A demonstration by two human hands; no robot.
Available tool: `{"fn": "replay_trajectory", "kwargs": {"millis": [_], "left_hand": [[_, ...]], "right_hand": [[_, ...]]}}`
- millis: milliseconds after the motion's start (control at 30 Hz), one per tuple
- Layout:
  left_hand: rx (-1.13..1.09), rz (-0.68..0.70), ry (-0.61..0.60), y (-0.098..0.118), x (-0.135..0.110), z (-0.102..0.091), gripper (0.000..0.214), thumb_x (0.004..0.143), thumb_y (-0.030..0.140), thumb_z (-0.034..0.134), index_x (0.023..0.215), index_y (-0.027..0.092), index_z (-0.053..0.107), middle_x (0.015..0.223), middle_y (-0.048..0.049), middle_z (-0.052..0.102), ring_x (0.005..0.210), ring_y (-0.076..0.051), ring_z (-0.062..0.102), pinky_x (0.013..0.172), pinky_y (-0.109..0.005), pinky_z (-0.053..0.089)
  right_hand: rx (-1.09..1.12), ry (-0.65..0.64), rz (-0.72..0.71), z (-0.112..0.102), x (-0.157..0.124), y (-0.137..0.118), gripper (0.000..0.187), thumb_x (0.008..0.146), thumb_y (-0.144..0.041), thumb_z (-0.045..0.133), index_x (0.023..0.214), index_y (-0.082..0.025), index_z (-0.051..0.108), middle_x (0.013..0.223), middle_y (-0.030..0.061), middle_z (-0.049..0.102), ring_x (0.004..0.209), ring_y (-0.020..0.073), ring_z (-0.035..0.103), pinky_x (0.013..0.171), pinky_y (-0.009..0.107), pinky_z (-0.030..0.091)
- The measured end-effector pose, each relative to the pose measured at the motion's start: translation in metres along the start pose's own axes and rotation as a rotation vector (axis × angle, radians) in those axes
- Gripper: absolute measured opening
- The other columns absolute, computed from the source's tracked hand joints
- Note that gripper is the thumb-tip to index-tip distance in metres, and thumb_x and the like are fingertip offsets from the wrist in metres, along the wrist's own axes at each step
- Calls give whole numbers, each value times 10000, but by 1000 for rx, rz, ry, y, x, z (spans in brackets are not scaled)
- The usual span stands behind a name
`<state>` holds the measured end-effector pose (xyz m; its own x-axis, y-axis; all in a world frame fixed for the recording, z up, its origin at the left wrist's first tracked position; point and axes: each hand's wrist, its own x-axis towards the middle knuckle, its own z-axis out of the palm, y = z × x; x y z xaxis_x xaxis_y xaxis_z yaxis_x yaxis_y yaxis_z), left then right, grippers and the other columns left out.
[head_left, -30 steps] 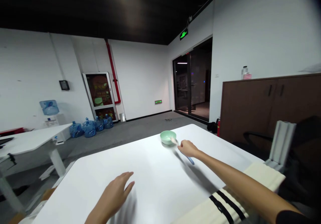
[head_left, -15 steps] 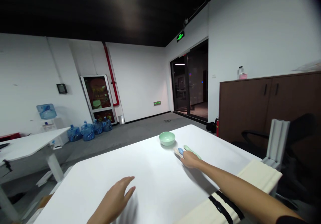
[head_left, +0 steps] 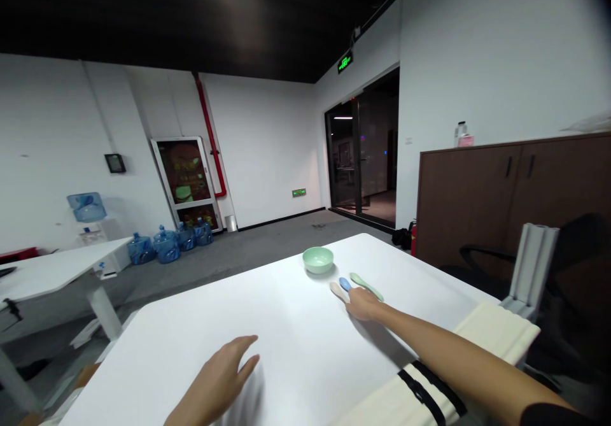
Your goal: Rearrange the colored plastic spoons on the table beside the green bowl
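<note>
A pale green bowl (head_left: 317, 260) stands near the far end of the white table (head_left: 267, 324). Just in front of it lie a cream spoon (head_left: 338, 291), a blue spoon (head_left: 344, 284) and a longer green spoon (head_left: 366, 286). My right hand (head_left: 363, 304) lies at the near ends of the cream and blue spoons, hiding their handles. Whether it grips either one is unclear. My left hand (head_left: 214, 375) is at the near edge of the table, fingers apart, holding nothing.
A cream cushion with black stripes (head_left: 424, 394) lies along the table's right edge. Beyond it stand a grey metal post (head_left: 529, 263), a black office chair (head_left: 573, 267) and a brown cabinet (head_left: 465, 203). Blue water jugs (head_left: 167, 246) line the far wall.
The blue handle that stuck out past my right hand is gone, and the green spoon now shows beyond the hand. My right hand has shifted toward the spoons' far side.
</note>
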<state>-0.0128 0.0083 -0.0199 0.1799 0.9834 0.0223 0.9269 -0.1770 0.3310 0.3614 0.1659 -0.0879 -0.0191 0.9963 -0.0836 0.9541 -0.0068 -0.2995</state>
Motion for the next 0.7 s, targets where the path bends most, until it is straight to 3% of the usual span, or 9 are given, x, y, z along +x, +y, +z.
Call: {"fn": "replay_trajectory", "kwargs": {"millis": [467,700], "left_hand": [[-24,-8,-7,2,-1,0,595,861,634,402,1322,286,545,1373,-29,565,1282,-273,489,1074,-414,386],[-16,-17,-21,2,0,3,608,868,642,388,1344,288,521,1384,-30,553,1295,-264,476,1077,-413,381]], "right_hand": [[-53,-11,-33,-5,-2,-1,243,800,-351,556,922,-177,674,1031,125,675,944,255,647,728,297,426],[-74,106,15,-20,-1,3,289,862,-346,497,976,-153,680,1072,161,677,967,261,646,743,307,433]]}}
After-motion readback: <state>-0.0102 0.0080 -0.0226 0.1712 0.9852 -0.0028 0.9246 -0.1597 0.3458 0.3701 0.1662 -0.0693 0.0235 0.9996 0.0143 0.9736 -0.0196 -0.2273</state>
